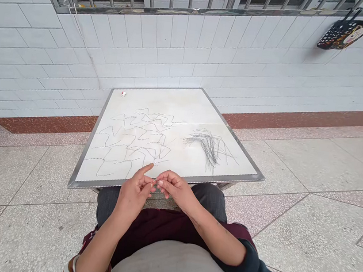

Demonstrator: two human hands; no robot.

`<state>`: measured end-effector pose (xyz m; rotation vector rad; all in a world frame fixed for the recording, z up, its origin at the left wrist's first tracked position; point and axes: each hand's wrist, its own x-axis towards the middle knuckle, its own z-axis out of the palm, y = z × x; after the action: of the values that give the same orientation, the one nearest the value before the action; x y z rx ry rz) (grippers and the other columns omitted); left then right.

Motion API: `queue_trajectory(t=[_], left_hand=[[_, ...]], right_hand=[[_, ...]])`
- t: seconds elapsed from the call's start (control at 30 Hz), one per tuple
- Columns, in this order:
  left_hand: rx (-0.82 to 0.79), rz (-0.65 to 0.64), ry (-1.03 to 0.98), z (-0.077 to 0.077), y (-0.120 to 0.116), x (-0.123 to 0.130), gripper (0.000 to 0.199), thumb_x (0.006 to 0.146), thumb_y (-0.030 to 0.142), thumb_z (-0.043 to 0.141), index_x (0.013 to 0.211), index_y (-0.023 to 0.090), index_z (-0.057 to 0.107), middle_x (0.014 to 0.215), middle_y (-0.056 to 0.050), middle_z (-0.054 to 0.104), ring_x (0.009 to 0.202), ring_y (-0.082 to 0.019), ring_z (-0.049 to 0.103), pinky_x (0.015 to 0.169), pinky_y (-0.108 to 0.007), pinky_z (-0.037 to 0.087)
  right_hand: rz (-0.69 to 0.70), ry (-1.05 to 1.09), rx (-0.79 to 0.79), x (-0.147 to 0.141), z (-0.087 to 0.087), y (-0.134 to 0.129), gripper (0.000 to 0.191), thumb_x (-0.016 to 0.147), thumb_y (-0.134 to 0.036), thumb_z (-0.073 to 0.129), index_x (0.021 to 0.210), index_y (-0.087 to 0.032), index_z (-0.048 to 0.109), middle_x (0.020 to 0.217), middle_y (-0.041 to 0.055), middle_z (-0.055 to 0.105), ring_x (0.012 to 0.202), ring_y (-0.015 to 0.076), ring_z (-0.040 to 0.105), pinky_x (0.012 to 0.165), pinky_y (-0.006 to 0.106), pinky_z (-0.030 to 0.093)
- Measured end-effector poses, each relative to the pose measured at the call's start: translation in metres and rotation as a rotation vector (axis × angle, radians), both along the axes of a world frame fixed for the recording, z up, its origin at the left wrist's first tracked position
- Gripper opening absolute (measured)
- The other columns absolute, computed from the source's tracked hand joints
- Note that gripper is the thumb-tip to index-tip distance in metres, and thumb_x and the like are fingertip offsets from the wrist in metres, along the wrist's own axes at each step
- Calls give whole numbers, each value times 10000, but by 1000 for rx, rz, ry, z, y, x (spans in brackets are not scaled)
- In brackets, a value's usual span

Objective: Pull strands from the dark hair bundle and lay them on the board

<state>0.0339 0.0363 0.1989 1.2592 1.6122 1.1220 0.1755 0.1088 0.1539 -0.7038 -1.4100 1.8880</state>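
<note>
Close together at the table's near edge, my two hands meet fingertip to fingertip. My left hand [137, 187] pinches a thin wire [155, 180], its index finger raised. The fingers of my right hand [174, 187] close on the same small piece; most of the wire is too fine to make out. Beyond my hands, many bent, zigzag wires [133, 147] lie spread over the left half of the white table [163, 98]. A bundle of straighter dark wires [209, 148] rests on the right half.
A small red and white object [123, 94] sits at the table's far left corner. Behind stands a tiled wall [178, 59] with a barred window. A dotted bag [343, 34] hangs at upper right. My knees are under the near edge.
</note>
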Motion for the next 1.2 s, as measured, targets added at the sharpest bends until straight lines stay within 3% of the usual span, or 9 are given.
queue_trajectory(t=[0.17,0.3,0.53,0.77,1.03,1.2], left_hand=[[43,10,44,-3,-4,-1,496,825,246,520,1316,267,453,877,-7,692,778,-143,649,739,-302,545],[82,20,76,-4,-8,0,466,829,234,514,1293,264,479,857,0,689,768,-136,645,790,-307,522],[93,48,117,-2,-11,3,420,843,252,503,1262,261,505,841,10,686,776,-136,642,786,-286,513],[80,43,219,0,-11,2,404,836,234,499,1235,281,539,872,15,701,778,-139,644,767,-277,507],[83,68,342,-1,-10,8,417,834,174,461,1229,277,547,861,32,713,766,-133,650,778,-266,491],[94,55,417,1,-10,10,435,839,154,439,1237,294,546,915,38,718,811,-142,654,818,-280,482]], right_hand=[[127,129,-329,3,4,-7,282,741,-433,687,790,-179,574,716,-20,564,558,55,438,450,164,278],[189,136,-449,5,3,-7,268,698,-391,742,754,-167,605,679,-28,549,555,42,430,484,157,302],[161,144,-469,3,-5,-8,208,688,-312,765,768,-166,640,659,-26,553,548,39,442,465,145,288],[149,119,-457,1,-7,-10,245,674,-360,766,733,-169,624,635,-31,552,508,45,413,445,169,260],[27,219,-485,-11,-17,-18,263,664,-373,772,709,-167,615,654,-30,540,513,39,405,436,156,284],[20,289,-547,-12,-18,-18,212,694,-313,764,713,-152,627,669,-20,548,535,23,430,441,109,312]])
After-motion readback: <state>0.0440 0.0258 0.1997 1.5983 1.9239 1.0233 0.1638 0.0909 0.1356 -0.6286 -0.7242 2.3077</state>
